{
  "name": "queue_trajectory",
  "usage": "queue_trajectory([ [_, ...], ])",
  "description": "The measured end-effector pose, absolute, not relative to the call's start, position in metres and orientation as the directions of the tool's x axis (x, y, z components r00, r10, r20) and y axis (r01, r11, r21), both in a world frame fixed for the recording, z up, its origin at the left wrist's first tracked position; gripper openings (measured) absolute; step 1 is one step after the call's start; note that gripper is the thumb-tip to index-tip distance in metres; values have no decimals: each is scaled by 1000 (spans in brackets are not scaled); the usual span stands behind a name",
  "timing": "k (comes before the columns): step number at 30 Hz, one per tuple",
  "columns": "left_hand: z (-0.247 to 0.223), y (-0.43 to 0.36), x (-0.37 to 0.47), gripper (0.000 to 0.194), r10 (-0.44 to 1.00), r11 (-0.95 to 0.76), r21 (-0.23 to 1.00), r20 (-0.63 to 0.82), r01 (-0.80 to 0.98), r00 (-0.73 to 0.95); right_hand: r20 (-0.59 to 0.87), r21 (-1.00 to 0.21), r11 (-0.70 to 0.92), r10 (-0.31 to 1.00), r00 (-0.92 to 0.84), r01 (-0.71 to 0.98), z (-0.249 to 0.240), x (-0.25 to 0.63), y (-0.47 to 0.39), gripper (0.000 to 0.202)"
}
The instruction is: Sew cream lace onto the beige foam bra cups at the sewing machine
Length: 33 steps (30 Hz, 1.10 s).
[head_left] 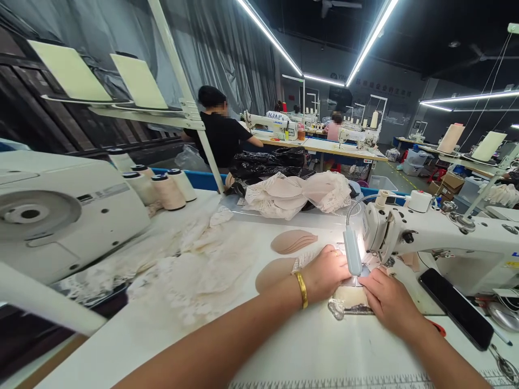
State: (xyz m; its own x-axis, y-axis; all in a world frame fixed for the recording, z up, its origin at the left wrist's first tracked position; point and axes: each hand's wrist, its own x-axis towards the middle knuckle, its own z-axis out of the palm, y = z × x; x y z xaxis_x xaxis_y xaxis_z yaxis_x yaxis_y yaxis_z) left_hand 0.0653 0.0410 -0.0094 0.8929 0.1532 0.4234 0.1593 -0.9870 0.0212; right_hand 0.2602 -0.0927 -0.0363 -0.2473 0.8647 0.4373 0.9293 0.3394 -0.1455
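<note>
White surface (332, 351) beneath, short of its far edge, left hand (327, 270) and right hand (388, 301), fingers narrowed, hold unclear, seem mid-sewing, needing steady guidance.

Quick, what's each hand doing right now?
Left hand: partly hidden by the lamp; grip can't be told.
Right hand: fingers curled; whether it's holding anything can't be told.

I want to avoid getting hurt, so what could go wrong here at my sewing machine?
The left hand and right hand are close to the sewing machine's stitching end, so a finger might stray under the needle, which I can't make out. The phone lies near the right forearm and could get knocked. The lower beige pad, beside the left wrist, might get dragged.
</note>
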Motion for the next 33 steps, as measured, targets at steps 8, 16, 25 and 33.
queue_trajectory([
  [8, -6, 20, 38, 26, 136, -989, 111, 463, 94, 876, 121, -841, 58, 989, 84, 538, -16, 235, -104, 30],
  [16, -10, -34, -40, 27, 475, -880, 313, 553, 357, 685, -11, -978, 45, 963, 268, -202, -14, 181, -120, 51],
  [25, -14, -111, -18, 48, 719, 446, 855, -166, -265, 674, 74, -950, 180, 924, 374, -256, -42, 149, -154, 38],
  [33, 11, -107, 1, 43, 756, 478, 733, -62, -485, 652, 173, -984, 172, 919, 353, 34, -40, 148, -180, 46],
])
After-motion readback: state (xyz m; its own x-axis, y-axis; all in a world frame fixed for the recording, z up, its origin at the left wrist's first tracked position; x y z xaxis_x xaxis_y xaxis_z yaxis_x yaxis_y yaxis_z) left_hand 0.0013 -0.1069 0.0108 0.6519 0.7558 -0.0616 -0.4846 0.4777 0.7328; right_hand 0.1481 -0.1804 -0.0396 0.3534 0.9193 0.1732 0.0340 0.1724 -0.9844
